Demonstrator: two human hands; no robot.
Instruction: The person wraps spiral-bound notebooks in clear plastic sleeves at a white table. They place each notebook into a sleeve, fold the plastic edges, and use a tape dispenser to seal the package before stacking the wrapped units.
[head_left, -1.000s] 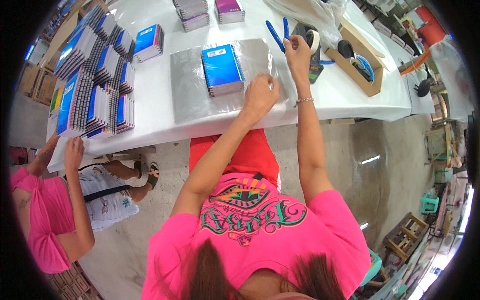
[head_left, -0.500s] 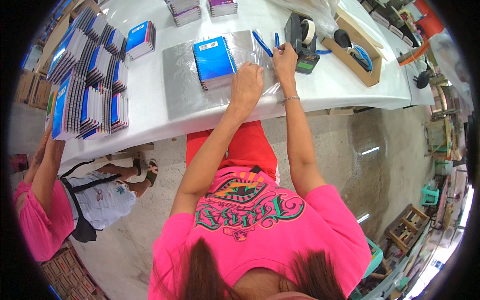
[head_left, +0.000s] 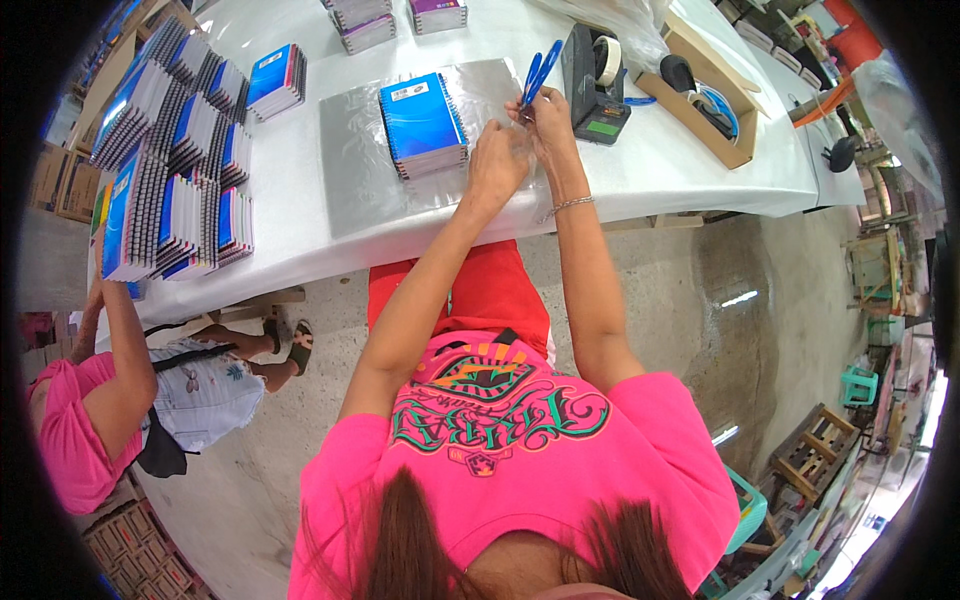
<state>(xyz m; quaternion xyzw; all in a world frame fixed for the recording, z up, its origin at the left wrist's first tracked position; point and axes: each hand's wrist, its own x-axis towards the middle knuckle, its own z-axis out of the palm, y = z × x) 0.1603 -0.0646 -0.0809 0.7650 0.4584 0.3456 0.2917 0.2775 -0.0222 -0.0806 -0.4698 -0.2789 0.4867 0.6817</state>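
While the left hand (head_left: 497,160) rests half-curled just to the right of a blue spiral-bound notebook stack (head_left: 424,125), the right hand (head_left: 548,115) is closed around a blue-handled tool (head_left: 540,72), whose handles point up and away from the person. The two hands are close together; the tool's working end is hidden, and I cannot tell whether the left fingers pinch anything. The notebook stack lies flat on a clear plastic sheet (head_left: 350,180), which is spread on the white-covered table (head_left: 290,165).

Just right of the tool stands a black tape dispenser (head_left: 597,90) with a pale roll. Farther right, an open cardboard box (head_left: 742,155) contains a black item (head_left: 677,72) and a blue-and-white roll (head_left: 718,110). At the left end, many blue-covered notebook piles (head_left: 180,165) crowd together, with one separate pile (head_left: 276,82) nearer the sheet. Purple-covered piles (head_left: 437,15) sit at the far edge of view. A co-worker (head_left: 75,430) in pink reaches toward the crowded piles.
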